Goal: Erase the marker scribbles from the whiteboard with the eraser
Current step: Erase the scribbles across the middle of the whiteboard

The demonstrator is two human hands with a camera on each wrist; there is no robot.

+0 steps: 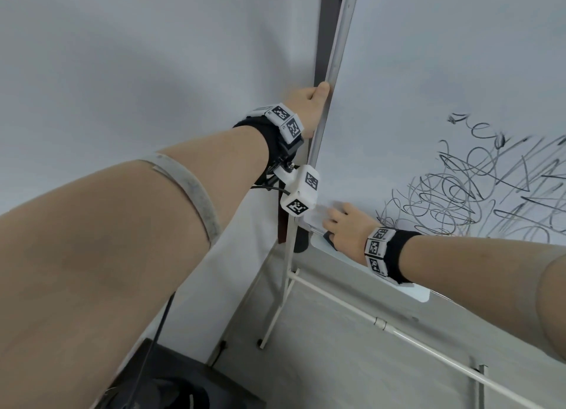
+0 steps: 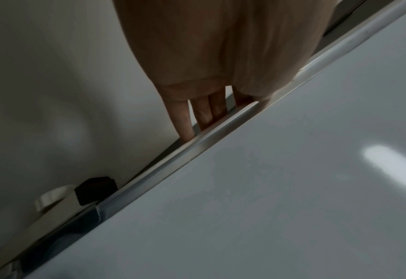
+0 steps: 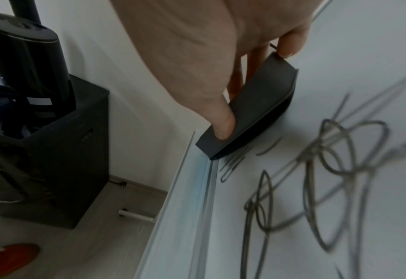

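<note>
A whiteboard [image 1: 428,71] on a stand fills the right of the head view, with black marker scribbles [image 1: 477,188] over its lower right part. My right hand [image 1: 346,228] grips a dark grey eraser [image 3: 252,107] by its long sides and holds it against the board's lower left corner, just left of the scribbles [image 3: 316,179]. In the head view only a dark tip of the eraser [image 1: 329,236] shows under the hand. My left hand [image 1: 309,102] grips the board's left metal frame [image 2: 197,143], fingers [image 2: 204,113] curled behind it and thumb on the front.
The marker tray [image 3: 187,198] runs along the board's bottom edge. The stand's white legs and crossbar [image 1: 352,304] reach down to the grey floor. A black box with a dark appliance [image 3: 42,132] stands by the wall at the left. An orange shoe [image 3: 13,258] is on the floor.
</note>
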